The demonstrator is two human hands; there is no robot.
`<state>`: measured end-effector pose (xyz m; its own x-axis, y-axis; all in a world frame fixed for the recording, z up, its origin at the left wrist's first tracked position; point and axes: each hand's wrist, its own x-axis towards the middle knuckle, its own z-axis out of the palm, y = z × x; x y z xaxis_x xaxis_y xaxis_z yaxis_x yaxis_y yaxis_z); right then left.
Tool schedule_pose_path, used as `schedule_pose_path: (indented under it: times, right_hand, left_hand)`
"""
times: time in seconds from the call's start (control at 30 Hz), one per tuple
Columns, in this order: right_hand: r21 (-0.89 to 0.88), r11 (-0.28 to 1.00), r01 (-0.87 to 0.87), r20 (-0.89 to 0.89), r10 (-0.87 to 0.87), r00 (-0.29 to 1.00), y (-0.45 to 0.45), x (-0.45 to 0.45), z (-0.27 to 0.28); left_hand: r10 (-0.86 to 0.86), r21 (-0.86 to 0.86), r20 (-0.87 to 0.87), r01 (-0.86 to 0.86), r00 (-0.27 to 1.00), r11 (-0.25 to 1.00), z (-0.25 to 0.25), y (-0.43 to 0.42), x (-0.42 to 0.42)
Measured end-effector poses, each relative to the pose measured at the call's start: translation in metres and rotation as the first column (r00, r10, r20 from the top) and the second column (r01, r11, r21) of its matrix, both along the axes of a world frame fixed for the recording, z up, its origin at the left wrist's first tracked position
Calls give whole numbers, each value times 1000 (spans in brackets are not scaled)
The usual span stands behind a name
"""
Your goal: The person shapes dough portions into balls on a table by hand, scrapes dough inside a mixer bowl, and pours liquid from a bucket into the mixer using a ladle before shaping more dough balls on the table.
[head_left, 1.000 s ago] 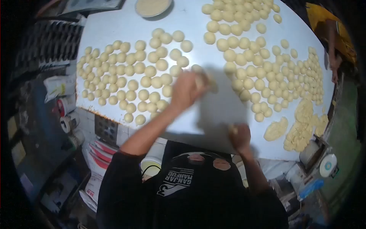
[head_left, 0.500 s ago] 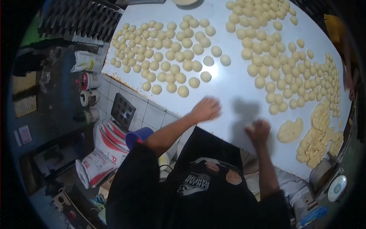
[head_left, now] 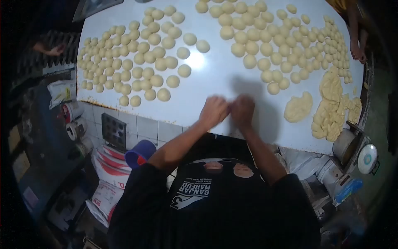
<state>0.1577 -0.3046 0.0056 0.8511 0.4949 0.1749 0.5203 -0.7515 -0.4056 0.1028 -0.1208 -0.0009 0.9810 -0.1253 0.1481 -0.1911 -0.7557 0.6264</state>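
Observation:
My left hand [head_left: 214, 112] and my right hand [head_left: 242, 111] meet over the near edge of the white table [head_left: 195, 112]. Both have curled fingers, slightly blurred; anything between them is hidden. To the left lie many round dough balls [head_left: 163, 94] in loose rows. Another large group of dough balls [head_left: 264, 64] spreads over the far right side. Nearer my right hand is a flat piece of dough [head_left: 298, 107], with a big lumpy mass of dough [head_left: 327, 118] beyond it at the right.
A person's hands [head_left: 357, 52] hang by the right table edge; another hand [head_left: 55, 50] shows at far left. Below the left edge are a blue-purple bucket [head_left: 141, 152], a muffin tin [head_left: 113, 129] and flour sacks [head_left: 108, 182]. A pot [head_left: 345, 145] stands at lower right.
My hands have come from apart to touching each other in front of me. The camera view has shifted, so the table and dough balls appear farther left and higher.

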Motion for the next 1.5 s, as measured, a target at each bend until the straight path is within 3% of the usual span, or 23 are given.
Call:
schedule_pose_path:
  times: [0.03, 0.1, 0.17, 0.2, 0.23, 0.3, 0.33, 0.4, 0.43, 0.47, 0.5, 0.57, 0.63, 0.77, 0.8, 0.9, 0.93, 1.03, 1.1, 1.17, 1.23, 1.4, 1.5]
  right_hand:
    - [-114, 968, -225, 101, 237, 966, -16, -13, 11]
    - [-60, 954, -294, 11, 295, 955, -66, 14, -26]
    - [-27, 955, -296, -113, 291, 950, -67, 28, -28]
    - [-21, 974, -227, -82, 225, 971, -28, 56, 17]
    - [33, 995, -95, -49, 96, 994, 1, 61, 18]
    - [-100, 991, 90, 98, -80, 992, 13, 12, -33]
    - [-94, 991, 98, 124, -86, 989, -5, 13, -22]
    - [234, 924, -303, -112, 336, 935, -57, 0, 1]
    - [231, 926, -300, -110, 331, 937, -55, 20, 0]
    - [112, 944, -310, -88, 320, 943, -49, 45, 1]
    - [-4, 949, -316, -82, 314, 946, -46, 54, 3]
    - [29, 975, -219, -68, 221, 973, -13, 50, -4]
    - [-114, 992, -52, 47, 57, 997, -4, 9, -18]
    - [155, 906, -394, -45, 405, 913, -83, 28, -13]
    - [78, 946, -313, -9, 315, 949, -61, 47, -2]
    - [69, 993, -100, 21, 98, 995, -12, 33, -14]
    - [116, 992, 41, 0, -41, 999, -8, 24, -17]
    - [287, 907, -309, 69, 302, 951, -67, 9, -1]
    - [151, 935, -321, 36, 319, 947, -67, 50, -10]
    - [10, 944, -329, -23, 329, 944, -57, 45, -14]
    - [107, 993, 49, -60, -42, 997, -32, 23, -18]
    - [54, 978, -201, -46, 203, 978, -81, 2, 32]
    - [-91, 983, -158, -520, 88, 850, -24, 65, 75]
  left_hand:
    - [-85, -95, 94, 94, 992, 991, 1, 12, -20]
    - [-302, -200, 49, 305, 952, 931, -22, 72, -27]
    - [-191, 182, -108, 209, 976, 961, -14, 88, 8]
    - [-107, 127, 179, 85, 978, 988, 2, 68, 44]
    - [-111, 125, 178, 90, 978, 988, -5, 41, 44]
    - [53, 122, -227, -26, 973, 992, -8, 0, 25]
    - [59, -87, 96, -51, 994, 995, 7, -4, 1]
    - [-65, -254, 15, 67, 998, 965, -2, 44, -6]
    - [-201, -425, -65, 155, 977, 892, -14, 67, -15]
    - [-278, 102, -43, 281, 960, 954, -38, 84, -6]
    - [-36, 129, 75, 26, 997, 991, 3, 67, 24]
    - [291, 39, 126, -297, 949, 954, 3, 19, 54]
    - [176, -40, 84, -173, 981, 984, -5, -1, 14]
    - [-39, -5, 124, 40, 992, 999, 2, 68, -16]
    - [20, 148, 129, -40, 991, 988, 5, 70, 3]
    - [417, -6, 71, -417, 906, 909, 21, 17, 49]
    - [342, -42, 70, -339, 937, 940, 18, 7, 32]
    - [157, -108, 202, -137, 967, 985, -1, 28, -7]
    - [106, 63, 123, -114, 987, 991, -5, 62, -9]
    - [403, 29, 115, -408, 908, 912, 14, 47, 34]
    - [474, -29, 81, -473, 877, 881, 19, 18, 43]
    - [29, -38, 101, -25, 994, 999, -7, 59, -28]
    - [102, 137, 158, -125, 982, 983, 10, 73, 7]
